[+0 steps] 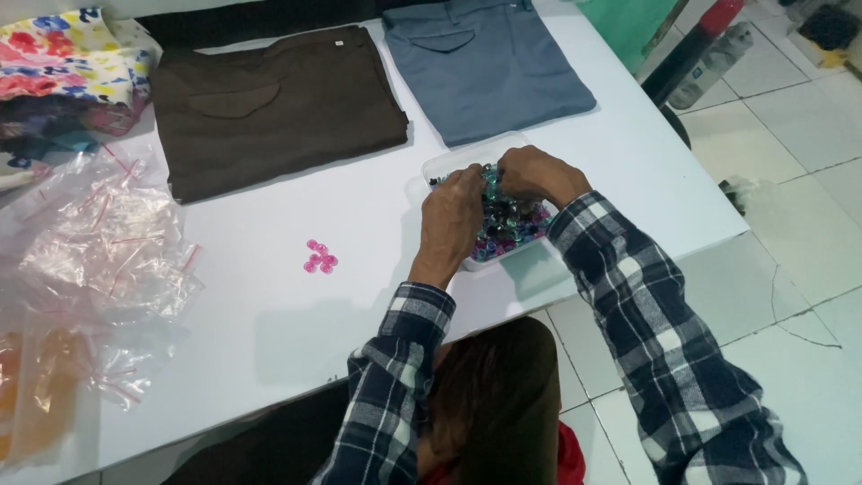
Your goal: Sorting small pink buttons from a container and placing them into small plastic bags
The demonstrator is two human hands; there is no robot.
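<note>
While the white surface fills most of the view, a floor of pale tiles shows along its right edge and below its near corner. At the far side of the surface lie two folded garments side by side, a dark brown one and a grey-blue one, with a heap of flowered cloth at the far left. A loose pile of clear plastic bags with thin red strips covers the left side, and a small cluster of pink beads sits alone on the bare middle.

Near the right edge stands a clear plastic tray, rectangular, its long axis running from the far left toward the near right (roughly in line with the edge of the surface there). It is filled with small beads in dark, teal and pink tones.

Both hands are in the tray from the near side. The left hand lies palm down over the left part of the beads, fingers curled down into them; the right hand bends over the far part, fingertips meeting those of the left. Whether either grip has closed on a bead I cannot tell, since the fingertips are hidden among the beads. Plaid sleeves cover both forearms.
</note>
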